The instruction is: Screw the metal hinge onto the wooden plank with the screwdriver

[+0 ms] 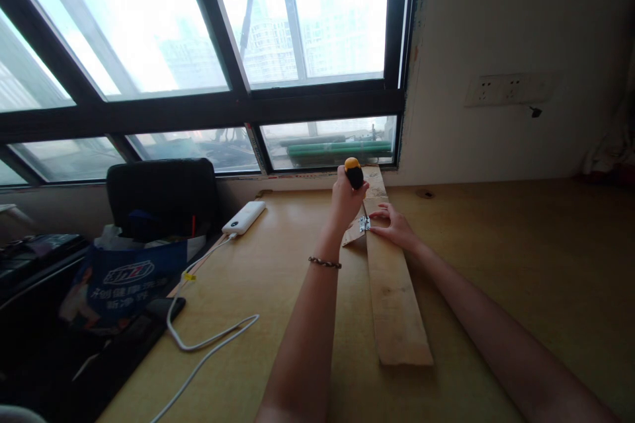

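Note:
My left hand is wrapped around the black-and-yellow handle of a screwdriver; its shaft and tip are hidden behind the hand. Just below it, a small metal hinge lies at the left edge of a long wooden board. A shorter wooden piece slants out to the left from under the hinge. With fingers spread, my right hand rests on the board, its thumb and fingertips close beside the hinge. Whether they touch the hinge I cannot tell.
The board lies on a yellowish wooden table. To the left are a white power bank and its white cable. A black chair with a blue bag stands beyond the table's left edge. A window rises behind.

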Tool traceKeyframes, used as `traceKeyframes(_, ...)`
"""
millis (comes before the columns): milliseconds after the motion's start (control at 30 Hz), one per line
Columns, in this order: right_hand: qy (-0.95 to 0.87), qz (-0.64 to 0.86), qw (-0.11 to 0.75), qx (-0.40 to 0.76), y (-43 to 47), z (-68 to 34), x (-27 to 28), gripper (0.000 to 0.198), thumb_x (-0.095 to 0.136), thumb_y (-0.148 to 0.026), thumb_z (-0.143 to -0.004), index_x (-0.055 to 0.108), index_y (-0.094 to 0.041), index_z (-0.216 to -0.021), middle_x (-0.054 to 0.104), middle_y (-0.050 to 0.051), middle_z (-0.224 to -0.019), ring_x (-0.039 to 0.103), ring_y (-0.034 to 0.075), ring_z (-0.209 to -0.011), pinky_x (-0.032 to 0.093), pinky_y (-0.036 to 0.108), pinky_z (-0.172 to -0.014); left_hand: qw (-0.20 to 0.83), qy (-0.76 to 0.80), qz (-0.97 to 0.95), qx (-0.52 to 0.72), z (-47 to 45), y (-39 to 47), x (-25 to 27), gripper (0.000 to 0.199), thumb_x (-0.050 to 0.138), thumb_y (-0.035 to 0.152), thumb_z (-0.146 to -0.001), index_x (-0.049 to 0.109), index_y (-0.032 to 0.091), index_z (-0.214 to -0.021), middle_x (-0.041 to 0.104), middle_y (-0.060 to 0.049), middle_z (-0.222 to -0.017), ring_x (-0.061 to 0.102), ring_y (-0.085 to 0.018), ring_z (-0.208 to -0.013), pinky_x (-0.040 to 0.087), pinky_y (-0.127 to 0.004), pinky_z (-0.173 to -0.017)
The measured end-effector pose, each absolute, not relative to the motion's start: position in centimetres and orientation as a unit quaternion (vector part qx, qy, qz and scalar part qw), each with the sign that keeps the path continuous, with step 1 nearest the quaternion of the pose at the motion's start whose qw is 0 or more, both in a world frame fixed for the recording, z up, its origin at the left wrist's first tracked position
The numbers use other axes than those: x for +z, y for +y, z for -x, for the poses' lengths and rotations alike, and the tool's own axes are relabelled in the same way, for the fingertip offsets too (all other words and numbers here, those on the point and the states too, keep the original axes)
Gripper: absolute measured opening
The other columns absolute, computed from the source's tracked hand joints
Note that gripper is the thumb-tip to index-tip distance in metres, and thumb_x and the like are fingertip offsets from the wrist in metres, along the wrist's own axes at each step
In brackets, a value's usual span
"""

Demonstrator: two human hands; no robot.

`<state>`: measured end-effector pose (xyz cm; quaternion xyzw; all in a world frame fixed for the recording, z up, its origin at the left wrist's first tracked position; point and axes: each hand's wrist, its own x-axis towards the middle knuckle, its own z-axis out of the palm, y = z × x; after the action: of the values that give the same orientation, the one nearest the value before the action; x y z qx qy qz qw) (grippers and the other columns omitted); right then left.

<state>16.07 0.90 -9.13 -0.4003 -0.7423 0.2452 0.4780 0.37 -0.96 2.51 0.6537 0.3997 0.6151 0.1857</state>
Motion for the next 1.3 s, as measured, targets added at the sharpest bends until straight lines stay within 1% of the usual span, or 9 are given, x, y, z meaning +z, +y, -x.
traceKeyframes(133,-0.745,0.399,0.477,0.242,0.89,-16.07,-9.12,0.061,0.071,-0.031,-0.062,0.039,-0.021,-0.113,0.063,0.005,-0.101,0.057,0.020,-0.099,0.040,0.039,-0.093,0.170,0.403,-0.660,0.611,-0.35,-1.05,2.73,0.040,0.064,0.019,-0.064,0.039,0.019,-0.095,0.059,-0.003,-0.076,0.057,-0.016,-0.069,0.043,-0.027,-0.063)
traceKeyframes(333,-0.746,0.408,0.474,0.228,0.81,-16.09,-9.03,0.056,0.071,-0.031,-0.061,0.043,-0.021,-0.108,0.063,0.005,-0.102,0.056,0.021,-0.101,0.039,0.039,-0.094,0.169,0.405,-0.662,0.607,-0.49,-0.89,2.37,0.039,0.063,0.019,-0.065,0.039,0.019,-0.096,0.059,-0.003,-0.076,0.057,-0.016,-0.069,0.044,-0.028,-0.063)
traceKeyframes(500,-0.745,0.403,0.477,0.237,0.99,-16.11,-9.25,0.060,0.071,-0.031,-0.061,0.041,-0.021,-0.112,0.062,0.006,-0.104,0.056,0.021,-0.101,0.040,0.039,-0.093,0.184,0.397,-0.659,0.612,-0.52,-0.85,2.36,0.039,0.063,0.017,-0.064,0.040,0.019,-0.095,0.058,-0.002,-0.075,0.057,-0.016,-0.069,0.044,-0.027,-0.063)
traceKeyframes(667,-0.743,0.398,0.479,0.247,0.89,-16.07,-9.17,0.061,0.071,-0.030,-0.062,0.039,-0.021,-0.113,0.063,0.006,-0.101,0.057,0.021,-0.099,0.041,0.039,-0.092,0.189,0.390,-0.664,0.609,-0.46,-0.87,2.32,0.040,0.063,0.016,-0.064,0.039,0.019,-0.096,0.058,-0.002,-0.076,0.057,-0.016,-0.069,0.044,-0.027,-0.063)
traceKeyframes(867,-0.743,0.400,0.482,0.235,0.90,-16.09,-9.14,0.061,0.071,-0.030,-0.061,0.040,-0.021,-0.112,0.063,0.006,-0.101,0.057,0.020,-0.099,0.040,0.039,-0.093,0.186,0.391,-0.663,0.611,-0.45,-0.86,2.29,0.041,0.063,0.016,-0.064,0.039,0.019,-0.097,0.058,-0.002,-0.076,0.057,-0.016,-0.069,0.044,-0.027,-0.063)
traceKeyframes(1300,-0.742,0.397,0.479,0.250,0.88,-16.06,-9.13,0.061,0.071,-0.030,-0.061,0.038,-0.021,-0.112,0.064,0.005,-0.099,0.058,0.019,-0.098,0.041,0.038,-0.091,0.187,0.395,-0.656,0.615,-0.42,-0.68,2.13,0.039,0.062,0.015,-0.065,0.039,0.020,-0.096,0.058,-0.002,-0.077,0.059,-0.016,-0.070,0.045,-0.028,-0.063)
